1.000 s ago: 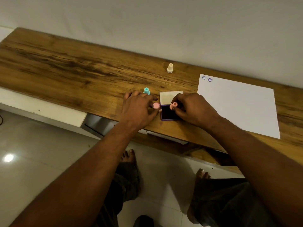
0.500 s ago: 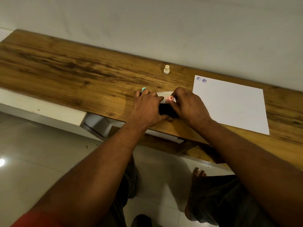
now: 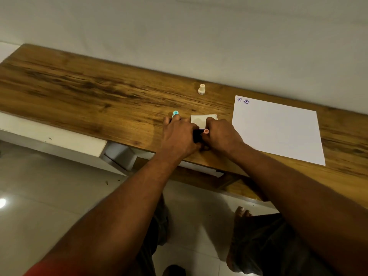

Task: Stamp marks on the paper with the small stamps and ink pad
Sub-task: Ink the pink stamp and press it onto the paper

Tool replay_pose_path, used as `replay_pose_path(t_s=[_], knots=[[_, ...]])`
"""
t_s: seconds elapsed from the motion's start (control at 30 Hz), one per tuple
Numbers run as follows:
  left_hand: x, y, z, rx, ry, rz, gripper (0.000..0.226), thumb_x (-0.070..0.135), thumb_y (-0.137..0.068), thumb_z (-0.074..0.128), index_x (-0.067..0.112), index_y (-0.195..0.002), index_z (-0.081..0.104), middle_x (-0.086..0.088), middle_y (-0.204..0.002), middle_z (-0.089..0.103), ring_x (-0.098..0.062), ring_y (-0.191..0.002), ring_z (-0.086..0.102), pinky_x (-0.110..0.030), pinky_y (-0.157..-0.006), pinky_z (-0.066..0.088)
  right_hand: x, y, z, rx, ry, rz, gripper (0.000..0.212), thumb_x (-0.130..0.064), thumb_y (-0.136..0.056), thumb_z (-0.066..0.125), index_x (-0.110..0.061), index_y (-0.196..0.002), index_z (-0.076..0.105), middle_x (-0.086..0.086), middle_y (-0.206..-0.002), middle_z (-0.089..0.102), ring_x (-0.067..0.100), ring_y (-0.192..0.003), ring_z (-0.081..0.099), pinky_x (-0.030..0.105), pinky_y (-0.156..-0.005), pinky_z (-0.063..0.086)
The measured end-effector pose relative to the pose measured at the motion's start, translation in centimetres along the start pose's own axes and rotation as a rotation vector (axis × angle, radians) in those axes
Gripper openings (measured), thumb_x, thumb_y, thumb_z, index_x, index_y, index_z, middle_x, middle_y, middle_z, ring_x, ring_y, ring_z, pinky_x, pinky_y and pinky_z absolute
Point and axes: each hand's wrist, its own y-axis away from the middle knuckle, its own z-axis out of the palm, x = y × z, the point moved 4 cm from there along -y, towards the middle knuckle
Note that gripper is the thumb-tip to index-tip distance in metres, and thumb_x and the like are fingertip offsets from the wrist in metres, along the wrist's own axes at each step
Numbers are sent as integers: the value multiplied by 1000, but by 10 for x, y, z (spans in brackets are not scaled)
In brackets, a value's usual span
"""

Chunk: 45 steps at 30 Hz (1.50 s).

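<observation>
Head view: the left hand (image 3: 180,136) has slid in from beside the small dark square ink pad (image 3: 197,135) to steady it, grip hidden. The right hand (image 3: 221,134) now pinches the little pink plastic stamp (image 3: 206,131) down on the pad, so I'd guess the white paper sheet (image 3: 278,130) gets stamped next.

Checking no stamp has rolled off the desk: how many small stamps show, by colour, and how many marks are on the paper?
Cream stamp: 1
Teal stamp: 1
Pink stamp: 1
Total stamps: 3
Marks on paper: 2

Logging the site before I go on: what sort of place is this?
Probably a room in a home, not a workshop: a long wooden desk against a plain wall, a tiled floor, and the person's bare foot beneath it.
</observation>
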Motion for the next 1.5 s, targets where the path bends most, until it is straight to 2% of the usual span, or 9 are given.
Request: replay_pose_path(t_s=[0.13,0.33,0.5,0.63,0.9,1.03,1.2,1.37,1.5], knots=[[0,-1,-1,-9,-13,-12,63,77,-76,67,38,-124,74,7,-113,68,-24,-122,50,-48,-106,28,-4,0,1,28,6,4,38,-33,-98,64,-12,-130,61,16,-122,70,31,-103,68,38,-86,58],[7,-6,-7,-35,-78,-16,67,86,-73,64,39,-119,76,7,-114,70,-24,-122,50,-48,-104,30,3,7,1,49,-30,-28,35,-34,-99,63,-12,-126,59,14,-117,72,29,-98,69,30,-71,47],[21,-13,-12,-28,-199,11,87,96,-66,59,35,-127,71,3,-124,68,-24,-125,51,-49,-104,31,27,19,-38,367,-338,-113,23,-40,-98,68,-22,-111,68,-6,-100,74,7,-86,67,18,-72,52],[42,-21,-20,28,-140,56,100,98,-70,53,34,-146,58,4,-141,61,-25,-133,48,-49,-107,30,82,25,-67,486,-487,33,25,-40,-98,69,-21,-114,72,-12,-97,71,-2,-84,65,2,-68,44],[120,-55,-1,78,-11,158,88,87,-86,48,33,-156,47,3,-156,52,-26,-143,42,-50,-112,29,166,6,-80,513,-309,167,29,-39,-101,64,-13,-111,71,2,-101,76,18,-91,70,35,-80,56],[139,-77,16,44,29,127,89,85,-91,41,35,-164,32,1,-173,28,-31,-160,14,-59,-121,14,186,-23,-85,492,-263,149,20,-31,-99,67,-12,-104,73,4,-94,76,19,-84,67,27,-71,45],[140,-93,37,-68,6,81,90,85,-89,46,37,-164,30,0,-176,17,-34,-161,-15,-65,-123,-1,191,-51,-87,477,-197,75,19,-28,-97,66,-12,-102,75,5,-90,75,20,-80,66,25,-68,39],[143,-99,39,-126,5,60,90,86,-87,49,38,-162,35,-1,-176,19,-35,-161,-19,-66,-123,-3,189,-68,-86,438,-100,22,24,-27,-101,60,-9,-108,74,10,-98,74,25,-86,66,25,-72,36],[144,-101,40,-162,30,35,90,85,-87,52,39,-163,33,0,-177,15,-35,-160,-22,-66,-123,-5,178,-72,-109,613,-102,-77,22,-30,-100,56,-15,-101,72,-2,-88,69,15,-76,60,25,-68,36]])
